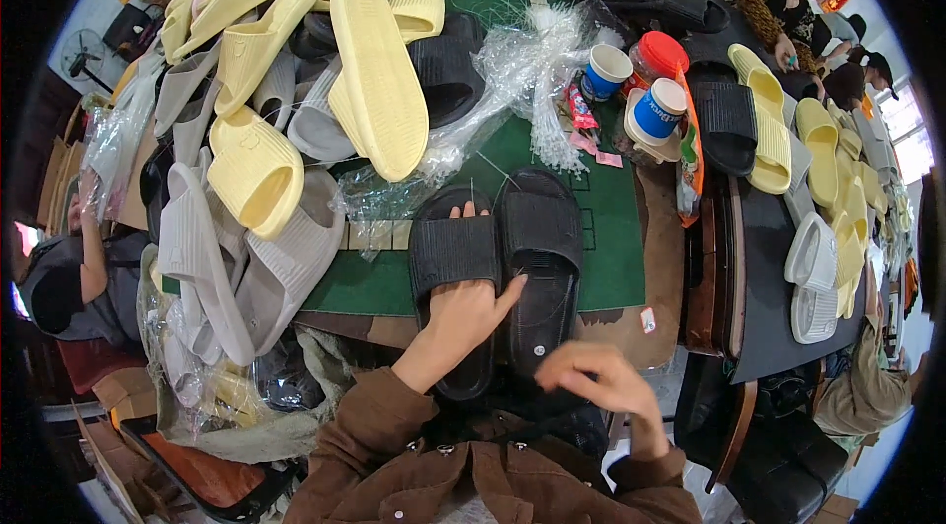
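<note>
Pair of black slides (498, 263) side by side, long axes pointing away. Left hand (463, 312) slid inside the left one, grasping it; right hand (601, 381) nearer the body, loosely curled, holding nothing.

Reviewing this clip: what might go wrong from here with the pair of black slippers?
The left hand is tucked inside the left black slipper, so it may drag the right black slipper out of line. The yellow slipper leaning on the heap might slide onto them.

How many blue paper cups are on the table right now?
2. One blue paper cup stands beside the red lid; the other blue cup sits just right of it, nearer the black slipper. More could be hidden behind the plastic bags.
</note>
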Action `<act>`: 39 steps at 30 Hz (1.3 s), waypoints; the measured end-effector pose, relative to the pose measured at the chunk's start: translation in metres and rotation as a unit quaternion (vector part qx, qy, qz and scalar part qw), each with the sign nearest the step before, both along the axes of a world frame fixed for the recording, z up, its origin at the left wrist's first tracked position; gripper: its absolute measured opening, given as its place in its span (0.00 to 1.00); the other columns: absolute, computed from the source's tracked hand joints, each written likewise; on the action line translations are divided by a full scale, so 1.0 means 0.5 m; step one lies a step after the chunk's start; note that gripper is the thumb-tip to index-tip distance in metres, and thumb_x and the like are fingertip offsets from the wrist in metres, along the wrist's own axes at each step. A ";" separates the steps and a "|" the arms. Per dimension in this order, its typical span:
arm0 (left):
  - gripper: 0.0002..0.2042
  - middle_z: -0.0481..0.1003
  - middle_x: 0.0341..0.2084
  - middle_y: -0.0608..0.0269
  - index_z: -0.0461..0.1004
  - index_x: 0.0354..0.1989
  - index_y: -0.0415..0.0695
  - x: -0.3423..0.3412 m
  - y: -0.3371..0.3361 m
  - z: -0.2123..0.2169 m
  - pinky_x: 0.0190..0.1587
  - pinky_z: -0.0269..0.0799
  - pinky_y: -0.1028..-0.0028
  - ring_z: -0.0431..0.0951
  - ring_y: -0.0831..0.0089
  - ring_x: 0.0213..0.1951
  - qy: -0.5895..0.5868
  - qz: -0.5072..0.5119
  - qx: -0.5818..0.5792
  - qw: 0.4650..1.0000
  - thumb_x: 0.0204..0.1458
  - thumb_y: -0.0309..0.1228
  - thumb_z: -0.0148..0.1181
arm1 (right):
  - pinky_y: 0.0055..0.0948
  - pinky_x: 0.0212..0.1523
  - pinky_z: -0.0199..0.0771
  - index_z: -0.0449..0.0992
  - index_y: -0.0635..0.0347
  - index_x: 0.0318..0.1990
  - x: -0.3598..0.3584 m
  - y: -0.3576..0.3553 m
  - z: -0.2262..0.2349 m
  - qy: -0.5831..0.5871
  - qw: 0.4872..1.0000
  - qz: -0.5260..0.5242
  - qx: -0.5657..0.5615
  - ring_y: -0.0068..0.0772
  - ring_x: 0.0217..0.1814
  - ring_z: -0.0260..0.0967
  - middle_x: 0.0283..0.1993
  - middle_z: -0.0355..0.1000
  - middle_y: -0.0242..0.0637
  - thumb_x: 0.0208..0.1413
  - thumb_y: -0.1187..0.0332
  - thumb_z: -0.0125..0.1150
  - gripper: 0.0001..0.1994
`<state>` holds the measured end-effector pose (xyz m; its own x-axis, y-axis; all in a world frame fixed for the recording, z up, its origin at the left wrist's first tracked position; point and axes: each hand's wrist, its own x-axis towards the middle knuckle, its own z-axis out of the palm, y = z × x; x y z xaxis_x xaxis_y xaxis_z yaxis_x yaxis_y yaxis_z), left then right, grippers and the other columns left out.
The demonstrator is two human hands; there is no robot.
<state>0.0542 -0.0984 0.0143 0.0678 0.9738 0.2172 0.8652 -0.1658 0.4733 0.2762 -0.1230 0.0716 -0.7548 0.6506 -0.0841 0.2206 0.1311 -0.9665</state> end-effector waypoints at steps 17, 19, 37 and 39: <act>0.39 0.47 0.65 0.38 0.53 0.62 0.30 -0.011 0.007 0.002 0.65 0.42 0.53 0.44 0.46 0.67 0.013 0.015 -0.022 1.000 0.49 0.45 0.59 | 0.39 0.50 0.65 0.67 0.64 0.55 0.309 -0.361 -0.517 -0.286 0.782 -0.457 -0.311 0.39 0.53 0.63 0.49 0.69 0.41 0.51 0.34 0.51 0.39; 0.39 0.47 0.65 0.38 0.53 0.62 0.30 0.006 0.020 0.016 0.65 0.41 0.52 0.44 0.45 0.67 -0.007 0.004 -0.016 1.000 0.48 0.45 0.60 | 0.41 0.56 0.60 0.66 0.63 0.57 0.381 -0.391 -0.575 -0.214 0.788 -0.490 -0.305 0.43 0.60 0.60 0.57 0.66 0.45 0.57 0.39 0.47 0.35; 0.39 0.51 0.63 0.39 0.58 0.60 0.34 0.004 0.013 0.033 0.64 0.41 0.47 0.47 0.42 0.66 -0.026 0.024 -0.154 0.987 0.43 0.45 0.62 | 0.41 0.50 0.66 0.52 0.64 0.65 0.669 -0.548 -0.729 -0.342 0.804 -0.316 -0.370 0.48 0.53 0.65 0.62 0.58 0.54 0.62 0.48 0.43 0.33; 0.39 0.50 0.64 0.39 0.57 0.61 0.34 0.009 0.019 0.032 0.64 0.40 0.47 0.46 0.43 0.66 -0.034 0.026 -0.144 0.989 0.43 0.45 0.62 | 0.41 0.49 0.66 0.50 0.64 0.66 0.608 -0.480 -0.763 -0.351 0.805 -0.303 -0.371 0.48 0.52 0.65 0.62 0.57 0.55 0.63 0.49 0.43 0.33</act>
<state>0.0589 -0.0891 0.0304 0.0111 0.9977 -0.0671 0.8335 0.0278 0.5518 0.5803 -0.3629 -0.3100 0.0854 0.4557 -0.8861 0.5521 -0.7619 -0.3386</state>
